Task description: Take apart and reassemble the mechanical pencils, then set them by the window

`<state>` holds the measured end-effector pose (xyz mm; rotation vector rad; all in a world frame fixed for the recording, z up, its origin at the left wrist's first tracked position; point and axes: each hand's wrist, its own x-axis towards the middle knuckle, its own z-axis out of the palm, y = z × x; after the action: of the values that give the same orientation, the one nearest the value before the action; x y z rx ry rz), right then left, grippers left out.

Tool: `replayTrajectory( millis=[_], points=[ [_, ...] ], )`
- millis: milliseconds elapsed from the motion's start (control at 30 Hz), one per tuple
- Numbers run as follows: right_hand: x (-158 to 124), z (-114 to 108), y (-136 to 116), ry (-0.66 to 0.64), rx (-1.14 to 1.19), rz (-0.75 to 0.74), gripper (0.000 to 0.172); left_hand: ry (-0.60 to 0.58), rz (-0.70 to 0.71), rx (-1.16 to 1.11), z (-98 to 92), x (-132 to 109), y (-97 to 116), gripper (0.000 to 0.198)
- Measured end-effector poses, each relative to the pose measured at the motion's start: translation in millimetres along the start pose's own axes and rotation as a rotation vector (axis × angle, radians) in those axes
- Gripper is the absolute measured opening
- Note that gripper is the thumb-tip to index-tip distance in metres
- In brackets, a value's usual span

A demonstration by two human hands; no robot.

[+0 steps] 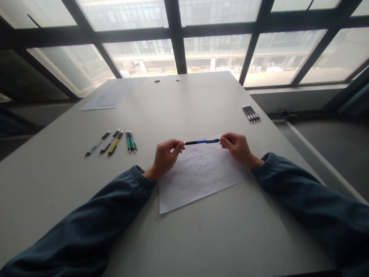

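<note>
A blue and black pen [201, 142] is held level between my two hands, above a sheet of paper. Its black end is pinched in the fingertips of my left hand [167, 156]. My right hand [236, 147] pinches the opposite end, beside the clip. Under the pen, the white paper [198, 188] lies at a slant and carries a patch of scribbled marks. Both tips of the pen are partly covered by my fingers.
Left of the paper lie two green pens [131, 141], a yellow pen [115, 143] and two grey-black pens [98, 144]. Several black pens [251, 113] lie in a row near the table's right edge. More paper [103, 96] rests at the far left, before the windows.
</note>
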<state>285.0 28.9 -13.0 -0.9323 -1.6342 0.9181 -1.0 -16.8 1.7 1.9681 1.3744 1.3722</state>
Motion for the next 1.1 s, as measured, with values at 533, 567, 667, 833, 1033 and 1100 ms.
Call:
replayTrajectory(
  millis=[533, 567, 667, 833, 1033, 1100],
  points=[
    [-0.4, 0.2, -2.0, -0.011, 0.001, 0.004, 0.037, -0.004, -0.001, 0.004, -0.5, -0.2, 0.0, 0.030],
    [-0.3, 0.3, -1.8, -0.011, 0.001, 0.003, 0.037, -0.005, -0.002, 0.003, -0.4, -0.3, 0.0, 0.030],
    [-0.2, 0.5, -1.3, -0.011, -0.006, 0.006, 0.039, -0.004, -0.008, -0.001, -0.3, -0.5, -0.1, 0.031],
    [-0.3, 0.3, -1.8, -0.017, -0.004, 0.007, 0.039, -0.004, -0.009, 0.003, -0.5, -0.5, 0.0, 0.031],
    [-0.4, -0.6, -1.5, -0.022, -0.019, -0.002, 0.039, -0.005, -0.010, 0.004, -0.5, -0.3, 1.4, 0.033],
    [-0.5, -0.7, -1.3, -0.023, -0.022, 0.002, 0.040, -0.005, -0.014, 0.001, -0.5, -0.4, 1.5, 0.034]
  ],
)
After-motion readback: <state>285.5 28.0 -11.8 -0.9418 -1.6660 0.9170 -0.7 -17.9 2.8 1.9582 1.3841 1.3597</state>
